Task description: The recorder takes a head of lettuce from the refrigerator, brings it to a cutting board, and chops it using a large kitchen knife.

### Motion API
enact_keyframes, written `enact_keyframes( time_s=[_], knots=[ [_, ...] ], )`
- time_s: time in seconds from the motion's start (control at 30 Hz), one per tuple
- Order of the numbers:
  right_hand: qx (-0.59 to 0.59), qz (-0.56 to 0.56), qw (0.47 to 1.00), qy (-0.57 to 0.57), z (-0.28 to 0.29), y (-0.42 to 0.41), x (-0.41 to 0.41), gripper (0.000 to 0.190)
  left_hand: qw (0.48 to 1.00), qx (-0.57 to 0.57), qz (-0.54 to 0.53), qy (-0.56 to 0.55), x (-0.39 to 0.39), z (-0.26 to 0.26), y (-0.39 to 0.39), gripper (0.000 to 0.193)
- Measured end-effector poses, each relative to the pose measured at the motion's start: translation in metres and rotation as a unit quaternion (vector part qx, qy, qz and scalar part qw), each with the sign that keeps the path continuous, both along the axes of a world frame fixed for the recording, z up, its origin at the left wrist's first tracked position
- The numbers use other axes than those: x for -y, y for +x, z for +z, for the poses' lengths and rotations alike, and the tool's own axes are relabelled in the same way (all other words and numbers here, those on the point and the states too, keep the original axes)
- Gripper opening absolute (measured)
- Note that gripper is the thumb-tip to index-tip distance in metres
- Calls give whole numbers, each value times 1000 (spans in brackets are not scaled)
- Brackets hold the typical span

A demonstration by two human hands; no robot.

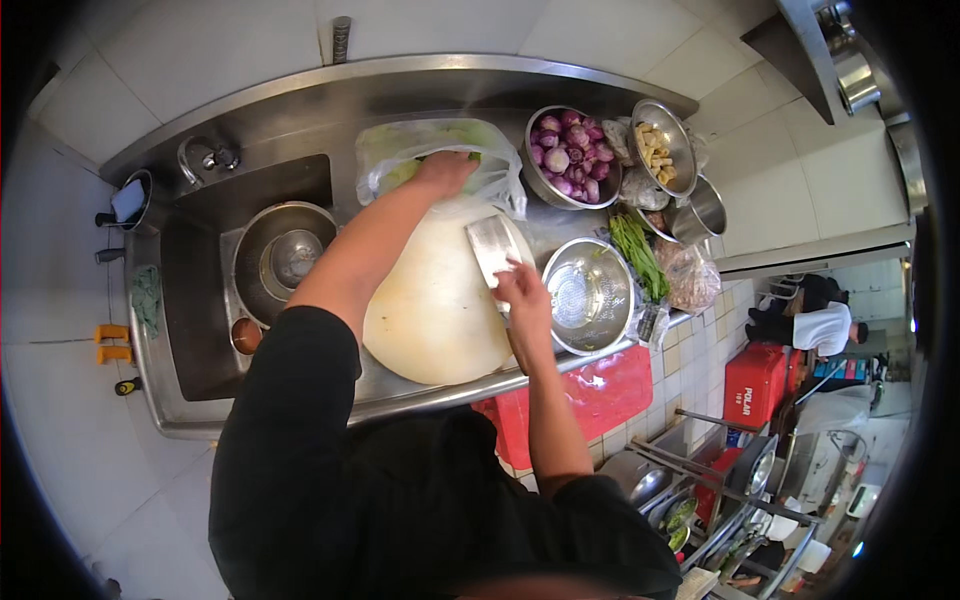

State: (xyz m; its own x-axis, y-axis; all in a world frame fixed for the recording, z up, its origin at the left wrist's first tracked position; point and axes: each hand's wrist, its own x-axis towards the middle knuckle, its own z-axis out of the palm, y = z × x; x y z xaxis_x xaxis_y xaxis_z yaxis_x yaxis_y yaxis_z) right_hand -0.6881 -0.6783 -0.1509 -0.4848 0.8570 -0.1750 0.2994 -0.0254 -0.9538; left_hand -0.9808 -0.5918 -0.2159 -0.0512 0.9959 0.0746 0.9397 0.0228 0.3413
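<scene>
My left hand (448,174) reaches into the mouth of a clear plastic bag (382,150) of green vegetables behind the round cutting board (435,300). Its fingers are partly hidden, with bits of green leaf beside them. My right hand (525,289) grips a cleaver (491,244), whose broad blade lies over the right part of the board. Right of that hand stands a perforated metal colander (589,296) with a few green scraps inside. A bunch of long green vegetables (639,255) lies beyond the colander.
Left is a steel sink (199,322) with a large metal bowl (247,255) and a faucet (206,159). Back right stand a bowl of red onions (531,169) and a bowl of peeled pale pieces (654,150). A red cooler (607,390) is below the counter edge. A person (821,330) stands far right.
</scene>
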Motion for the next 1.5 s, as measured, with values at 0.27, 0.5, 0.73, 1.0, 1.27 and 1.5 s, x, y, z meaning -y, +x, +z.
enact_keyframes(
  time_s=[0.27,0.5,0.73,1.0,1.27,1.5],
  knots=[
    [269,18,939,212,-12,80,89,56,990,118,29,-66,-8,-2,-14,63],
    [260,72,958,101,-38,108,59,71,971,225,69,31,9,18,-57,57],
    [291,113,943,117,-35,93,46,55,949,88,300,-39,33,70,-35,60],
    [313,117,939,78,-32,111,32,48,483,743,310,345,127,24,-11,56],
    [-12,115,923,-368,2,180,53,20,387,893,121,198,218,60,51,53],
    [-9,50,941,-334,-11,171,35,26,816,539,202,-44,251,43,110,55]
  ],
)
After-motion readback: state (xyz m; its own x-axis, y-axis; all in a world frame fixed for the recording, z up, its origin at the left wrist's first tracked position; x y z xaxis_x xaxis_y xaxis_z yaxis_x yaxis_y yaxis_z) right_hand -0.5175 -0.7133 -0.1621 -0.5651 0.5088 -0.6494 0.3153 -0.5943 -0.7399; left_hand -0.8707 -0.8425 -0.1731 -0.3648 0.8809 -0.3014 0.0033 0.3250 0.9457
